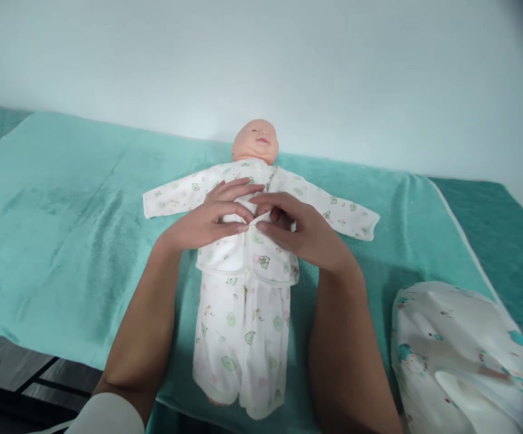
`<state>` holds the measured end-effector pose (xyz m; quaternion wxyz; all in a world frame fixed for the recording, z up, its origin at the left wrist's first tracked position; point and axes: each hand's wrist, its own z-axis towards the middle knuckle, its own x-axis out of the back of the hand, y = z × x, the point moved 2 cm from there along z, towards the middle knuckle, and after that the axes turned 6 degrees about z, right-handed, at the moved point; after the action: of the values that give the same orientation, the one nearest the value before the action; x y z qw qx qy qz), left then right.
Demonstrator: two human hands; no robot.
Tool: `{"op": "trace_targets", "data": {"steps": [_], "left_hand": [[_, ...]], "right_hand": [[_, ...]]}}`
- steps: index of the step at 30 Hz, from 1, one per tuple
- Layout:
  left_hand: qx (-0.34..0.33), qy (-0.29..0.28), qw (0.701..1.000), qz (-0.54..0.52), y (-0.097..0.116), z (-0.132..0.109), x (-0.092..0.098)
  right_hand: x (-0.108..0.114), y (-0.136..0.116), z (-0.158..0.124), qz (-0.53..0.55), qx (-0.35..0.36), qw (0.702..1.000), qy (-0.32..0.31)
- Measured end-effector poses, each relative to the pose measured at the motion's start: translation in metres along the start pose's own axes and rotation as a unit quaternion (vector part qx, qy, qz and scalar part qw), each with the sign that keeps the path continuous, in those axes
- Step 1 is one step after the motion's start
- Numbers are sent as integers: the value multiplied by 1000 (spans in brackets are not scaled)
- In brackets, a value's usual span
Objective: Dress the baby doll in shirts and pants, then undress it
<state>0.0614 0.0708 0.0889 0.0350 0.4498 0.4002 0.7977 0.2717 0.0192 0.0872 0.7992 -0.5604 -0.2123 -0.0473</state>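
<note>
A baby doll (256, 142) lies on its back, its head toward the wall. It wears a white patterned baby shirt (270, 262) with the sleeves spread out, and matching pants (243, 337). Over the chest, my left hand (222, 211) pinches the shirt's front edge between thumb and index finger, its other fingers resting on the cloth. My right hand (291, 223) grips the same front opening from the other side, fingers bent and thumb below. The two hands nearly meet at the middle of the shirt; any fastener between the fingertips is too small to make out.
A green towel (62, 241) covers the table under the doll. At the lower right lies a bunched white printed cloth (460, 349). A pale wall (261, 60) rises behind the table. Dark metal legs (57, 386) show at the lower left.
</note>
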Motion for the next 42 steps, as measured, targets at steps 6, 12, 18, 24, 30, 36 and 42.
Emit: {"op": "trace_targets", "data": {"steps": [6,12,18,24,30,36,42], "left_hand": [[1,-5,1000,5,3,-1,1],[21,-1,1000,-5,7,-1,0],[32,27,999,-2,8,2,-5],[38,73,996,26,9,5,-10],[31,113,987,107,15,7,-22],[54,198,974,97,10,7,-25],[119,283,946,105,2,6,-21]], "right_hand": [[2,-3,-1,1,-14,1000,-22],[-1,-4,1,17,-38,999,-3],[-1,3,0,86,-31,996,1],[-3,15,2,168,-16,977,130],[-10,18,8,113,-46,956,266],[-16,-1,10,-74,-90,971,207],[-14,-1,10,-25,-78,973,216]]}}
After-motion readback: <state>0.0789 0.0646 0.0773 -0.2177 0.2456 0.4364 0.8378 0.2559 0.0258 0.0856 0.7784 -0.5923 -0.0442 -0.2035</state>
